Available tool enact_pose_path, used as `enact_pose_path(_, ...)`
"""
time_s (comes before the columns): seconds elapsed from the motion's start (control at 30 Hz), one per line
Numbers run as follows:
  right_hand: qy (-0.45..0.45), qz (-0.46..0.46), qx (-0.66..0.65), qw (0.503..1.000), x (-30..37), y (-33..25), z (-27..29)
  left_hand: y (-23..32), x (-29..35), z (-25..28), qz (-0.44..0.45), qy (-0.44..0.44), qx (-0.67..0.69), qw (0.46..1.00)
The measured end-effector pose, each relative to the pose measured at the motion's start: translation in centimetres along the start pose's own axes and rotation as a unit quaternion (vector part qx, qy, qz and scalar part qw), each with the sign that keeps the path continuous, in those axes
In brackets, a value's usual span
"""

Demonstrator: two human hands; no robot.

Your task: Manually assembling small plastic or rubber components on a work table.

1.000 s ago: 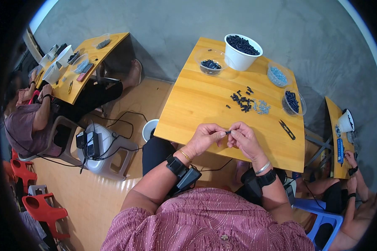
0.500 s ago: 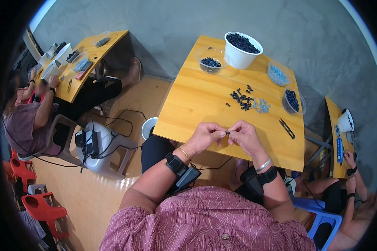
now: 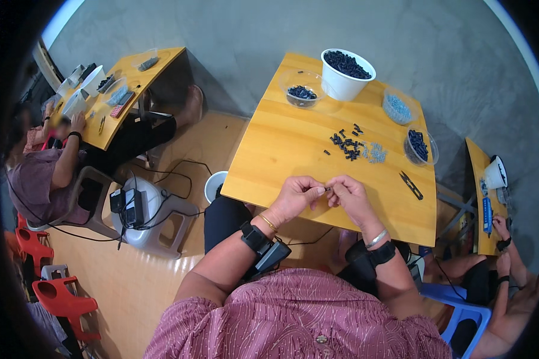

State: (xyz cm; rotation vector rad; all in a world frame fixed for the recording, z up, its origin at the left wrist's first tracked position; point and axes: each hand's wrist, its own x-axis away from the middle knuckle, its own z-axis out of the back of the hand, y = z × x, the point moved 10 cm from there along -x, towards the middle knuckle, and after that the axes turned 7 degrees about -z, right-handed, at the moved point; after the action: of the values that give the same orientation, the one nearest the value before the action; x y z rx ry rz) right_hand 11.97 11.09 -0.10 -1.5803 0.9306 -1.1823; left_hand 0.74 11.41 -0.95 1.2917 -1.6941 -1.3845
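Observation:
My left hand [image 3: 297, 197] and my right hand [image 3: 348, 196] meet fingertip to fingertip over the near edge of the wooden table [image 3: 263, 161]. Both are closed in a pinch around one small dark part [image 3: 327, 189], mostly hidden by the fingers. Beyond them lies a loose pile of small black parts [image 3: 346, 145], with a patch of small pale grey-blue pieces [image 3: 375, 153] at its right side. A pair of black thread snips [image 3: 411, 185] rests on the table to the right of my right hand.
At the back stands a white bucket [image 3: 340, 88] full of black parts. Clear plastic bowls hold dark pieces [image 3: 302, 93], pale blue pieces [image 3: 397, 108] and black parts [image 3: 418, 145]. Co-workers sit at side tables left and right. A grey stool [image 3: 147, 224] carries black devices and cables.
My hands stay together at nearly the same spot, with the right fingers curled slightly further over the small part. The view has shifted slightly.

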Motion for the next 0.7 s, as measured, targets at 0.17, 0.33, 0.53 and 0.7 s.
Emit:
enact_pose_path(0.17,0.031,0.057,0.032,0.997,1.3,-1.7,0.6,0.1,-0.2,-0.3,0.003,-0.016,0.057,0.998)
enact_pose_path(0.33,0.05,0.16,0.204,0.965,2.0,-3.7,-1.2,0.2,-0.2,-0.4,0.011,-0.023,0.067,0.997)
enact_pose_path(0.53,0.066,0.132,0.187,0.971,1.1,-1.7,-0.7,0.0,0.1,-0.5,0.05,-0.008,0.174,0.983)
enact_pose_path(0.7,0.076,0.13,0.11,0.982,1.2,-1.4,-0.7,0.0,0.2,-0.5,0.046,-0.018,0.172,0.984)
